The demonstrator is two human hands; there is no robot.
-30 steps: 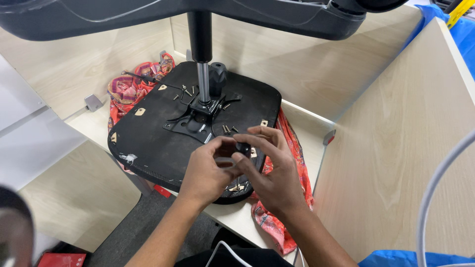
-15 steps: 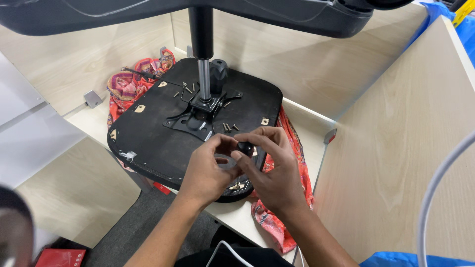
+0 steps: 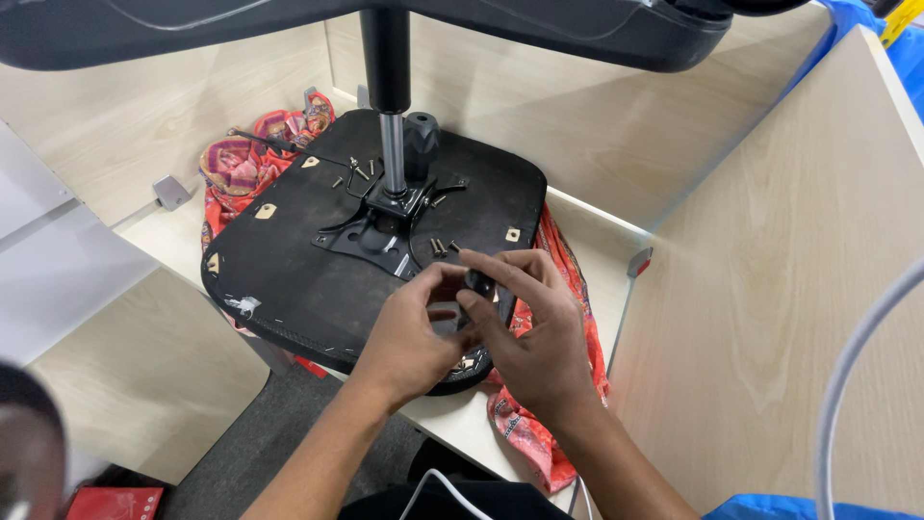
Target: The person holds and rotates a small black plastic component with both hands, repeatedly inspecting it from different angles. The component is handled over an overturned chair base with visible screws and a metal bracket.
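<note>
While both hands are hovering together over the near edge of the upturned chair seat [image 3: 289, 260], the left hand [image 3: 409, 337] and the right hand [image 3: 529, 337] are meeting fingertip to fingertip, pinching a small dark part [image 3: 475, 281] between them; it is too small to tell just what it is. The seat is lying bottom-up, a broad rounded slab covered in rough matte black fabric, with pale tags dotted near its rim and a scuffed white patch at its left corner. At the middle of the seat a flat black metal plate [image 3: 371, 236] with curved slots is sitting, and a shiny steel column [image 3: 392, 154] is rising straight out of it into a thicker black tube. Just beside the column, on the far side of the seat, a ribbed black knob [image 3: 422, 135] is standing. Loose short screws [image 3: 438, 247] are lying on the seat between the plate and the hands, with more scattered farther back near the column. Under the seat a crumpled red patterned cloth [image 3: 245, 164] is spreading out, showing at the far left and again along the seat's right edge, over a pale wood-grain table [image 3: 173, 241]. To the right of the seat, a smooth pale wooden panel [image 3: 770, 289] is standing upright.
</note>
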